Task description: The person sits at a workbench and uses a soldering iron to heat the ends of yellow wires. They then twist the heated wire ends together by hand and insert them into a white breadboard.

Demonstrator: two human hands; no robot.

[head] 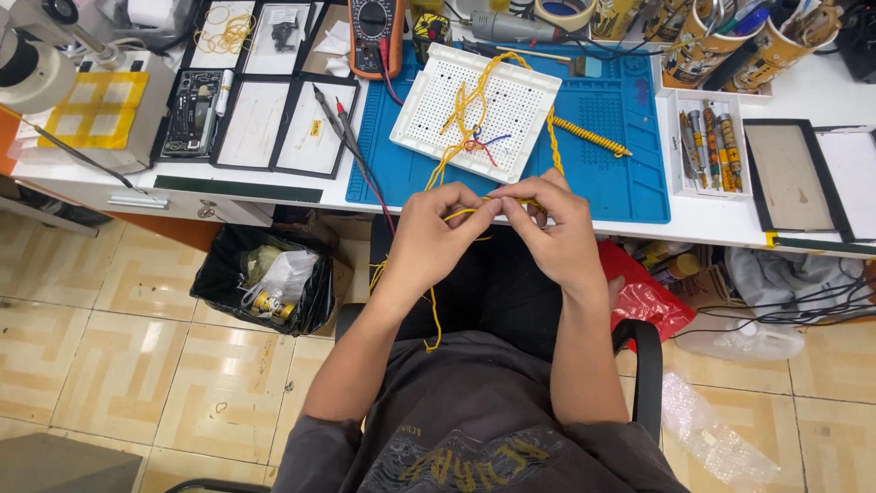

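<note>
My left hand and my right hand meet just in front of the desk edge, both pinching a bundle of thin yellow wires. The fingertips touch around the wires. Loose yellow strands hang down from my left hand over my lap. More yellow strands run up from my hands to a white perforated board, where they mix with red and blue wires. A braided yellow cable lies on the blue mat to the right of the board.
A multimeter with probes lies at the back left of the mat. Black-framed trays sit left, a white tray of tools right. A black-lined waste bin stands on the tiled floor. Red bag lies under the desk.
</note>
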